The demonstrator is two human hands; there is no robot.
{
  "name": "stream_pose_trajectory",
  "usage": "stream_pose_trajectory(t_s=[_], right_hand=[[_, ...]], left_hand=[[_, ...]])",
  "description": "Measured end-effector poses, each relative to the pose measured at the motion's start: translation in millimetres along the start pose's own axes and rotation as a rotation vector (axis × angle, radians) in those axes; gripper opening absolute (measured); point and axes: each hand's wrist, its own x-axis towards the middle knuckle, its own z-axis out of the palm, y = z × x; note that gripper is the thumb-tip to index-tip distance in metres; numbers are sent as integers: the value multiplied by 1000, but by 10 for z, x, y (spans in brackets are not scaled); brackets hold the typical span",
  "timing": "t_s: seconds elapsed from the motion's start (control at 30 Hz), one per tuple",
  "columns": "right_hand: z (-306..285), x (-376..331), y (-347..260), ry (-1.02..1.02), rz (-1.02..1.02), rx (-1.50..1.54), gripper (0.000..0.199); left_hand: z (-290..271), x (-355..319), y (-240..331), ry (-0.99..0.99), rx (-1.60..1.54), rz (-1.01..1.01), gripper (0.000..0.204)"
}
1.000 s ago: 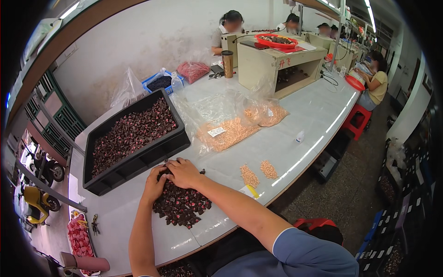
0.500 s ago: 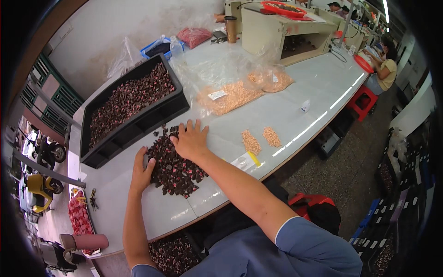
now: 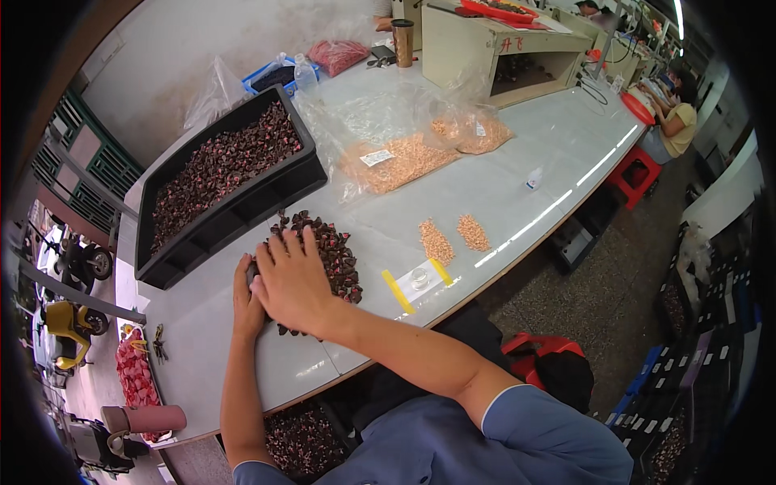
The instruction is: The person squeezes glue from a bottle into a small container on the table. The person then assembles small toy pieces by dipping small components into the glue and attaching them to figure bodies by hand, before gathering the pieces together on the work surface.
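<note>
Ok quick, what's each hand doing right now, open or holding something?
Left hand: open, edge-on against the pile of small dark parts, holding nothing visible.
Right hand: open, fingers spread, palm down on the pile, gripping nothing.

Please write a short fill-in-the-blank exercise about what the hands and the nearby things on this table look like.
1. Both hands rest on a pile of small dark parts lying on the ____.
2. The right hand lies flat with its fingers ____.
3. Behind the pile stands a black ____ full of the same parts.
4. Two small heaps of ____ pieces lie to the right.

Missing words: table; spread; tray; orange
</note>
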Motion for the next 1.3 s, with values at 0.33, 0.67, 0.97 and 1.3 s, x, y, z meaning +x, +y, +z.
stream_pose_trajectory(t_s=[0.33,0.67,0.97,1.3], right_hand=[[-623,-401,-304,104,-275,410,50],[-1478,134,1247,321,-240,105,31],[-2598,2147,3803,238,310,-685,50],[-2558,2830,4533,94,415,-1012,55]], left_hand=[[75,-77,231,165,-348,-55,44],[-57,-39,-109,221,-82,-90,49],[-72,-50,13,278,-89,-136,46],[-89,-22,185,249,106,-156,48]])
